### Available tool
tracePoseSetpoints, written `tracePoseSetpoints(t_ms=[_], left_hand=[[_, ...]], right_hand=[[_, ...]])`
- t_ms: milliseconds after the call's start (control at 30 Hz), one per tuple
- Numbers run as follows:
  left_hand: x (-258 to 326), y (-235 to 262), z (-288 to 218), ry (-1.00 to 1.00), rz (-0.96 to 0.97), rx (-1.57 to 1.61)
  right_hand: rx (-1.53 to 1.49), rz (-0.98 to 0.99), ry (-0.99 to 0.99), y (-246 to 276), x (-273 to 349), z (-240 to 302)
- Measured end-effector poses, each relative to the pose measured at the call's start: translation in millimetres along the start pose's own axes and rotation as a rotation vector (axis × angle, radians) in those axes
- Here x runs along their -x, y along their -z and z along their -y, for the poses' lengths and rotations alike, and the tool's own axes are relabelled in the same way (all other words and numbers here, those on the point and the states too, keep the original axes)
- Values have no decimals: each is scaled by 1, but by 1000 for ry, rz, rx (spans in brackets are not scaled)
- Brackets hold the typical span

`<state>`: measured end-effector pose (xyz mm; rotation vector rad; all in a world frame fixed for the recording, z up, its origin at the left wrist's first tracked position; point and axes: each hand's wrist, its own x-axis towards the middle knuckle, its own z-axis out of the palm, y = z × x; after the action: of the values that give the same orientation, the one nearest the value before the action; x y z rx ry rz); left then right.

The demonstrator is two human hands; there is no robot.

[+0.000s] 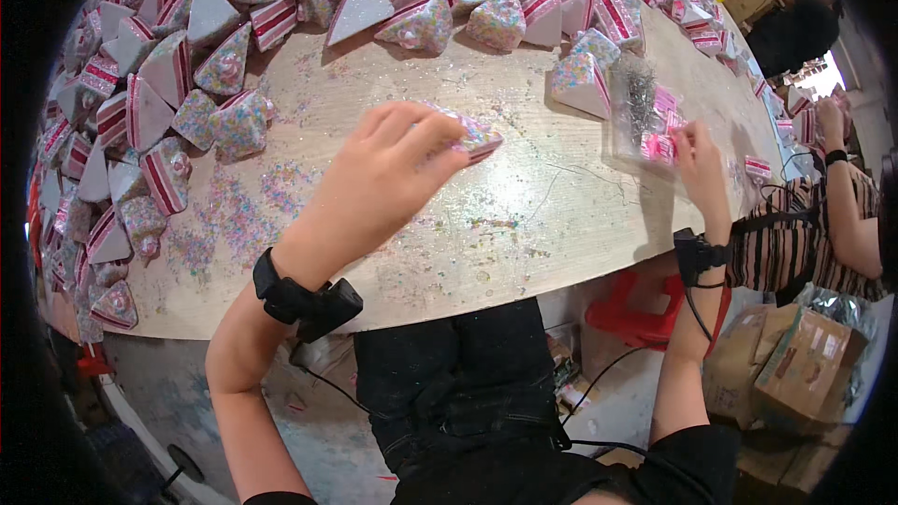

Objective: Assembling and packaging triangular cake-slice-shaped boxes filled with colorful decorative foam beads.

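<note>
My left hand [374, 164] is closed over a wedge-shaped fake cake slice [482, 138] with pink layers and pastel sprinkles, held at the middle of the table. Much of the slice is hidden under the fingers. Over to the right, my right hand [703, 173] has its fingers drawn together at the edge of a clear tray [629, 161]. Inside that tray lie a heap of thin metal pins [640, 93] and several small pink pieces [659, 147]. Whatever is between the right fingertips is too small to make out. Another sprinkled cake slice [582, 86] rests just left of the tray.
Piled cake slices [360, 11] line the table's far and left sides. Loose sprinkles [234, 215] litter the wooden tabletop [412, 290]. A co-worker's arm [853, 215] is at the right. Below stand a red stool [636, 313] and cardboard boxes [804, 365]; cables hang from both wrists.
</note>
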<state>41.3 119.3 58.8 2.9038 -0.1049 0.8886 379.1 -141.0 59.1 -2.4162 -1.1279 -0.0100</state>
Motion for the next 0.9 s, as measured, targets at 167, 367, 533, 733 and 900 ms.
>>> tracePoseSetpoints(t_ms=[167,367,533,733,900], left_hand=[[-8,4,-4,54,2,71],[-9,4,-4,47,57,93],[-10,8,-7,110,-85,212],[-16,25,-36,520,-89,1713],[-15,15,-17,933,-208,1578]], right_hand=[[102,-147,72,1,11,3],[83,-56,140,13,1,-2],[38,-502,290,45,-13,45],[-594,-143,897,-45,3,216],[-654,-220,858,-79,-17,223]])
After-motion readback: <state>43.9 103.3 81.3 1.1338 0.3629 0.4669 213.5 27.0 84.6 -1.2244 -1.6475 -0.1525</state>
